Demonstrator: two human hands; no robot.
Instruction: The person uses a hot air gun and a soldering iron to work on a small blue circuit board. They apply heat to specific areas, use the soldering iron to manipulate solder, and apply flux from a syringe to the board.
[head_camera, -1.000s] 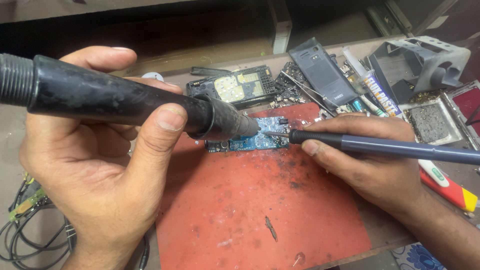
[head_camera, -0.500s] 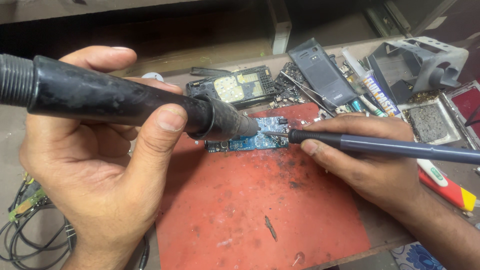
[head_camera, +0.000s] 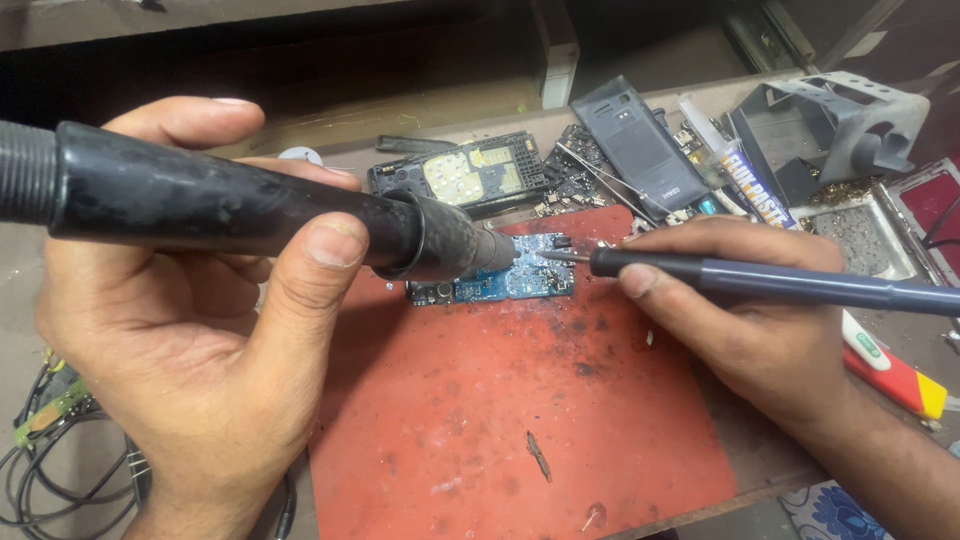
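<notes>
- Cluttered bench, red mat (head_camera: 480, 440) mid-frame shields it from heat.
- Left hand (head_camera: 190, 350) grips black hot-air wand (head_camera: 230, 205), nozzle over blue circuit board (head_camera: 500, 283).
- Right hand (head_camera: 750, 320) pinches slim blue-handled tool (head_camera: 780, 283), tip touching board's right end.

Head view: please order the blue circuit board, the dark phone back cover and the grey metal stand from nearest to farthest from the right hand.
1. Blue circuit board, just left of the right hand.
2. Dark phone back cover, behind it.
3. Grey metal stand, far right corner.

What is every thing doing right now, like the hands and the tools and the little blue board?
left hand: gripping thick black tool
thick black tool: nozzle over blue circuit board
right hand: holding thin blue tool
thin blue tool: tip at board
blue circuit board: flat on red mat
grey phone cover: lying loose
</notes>
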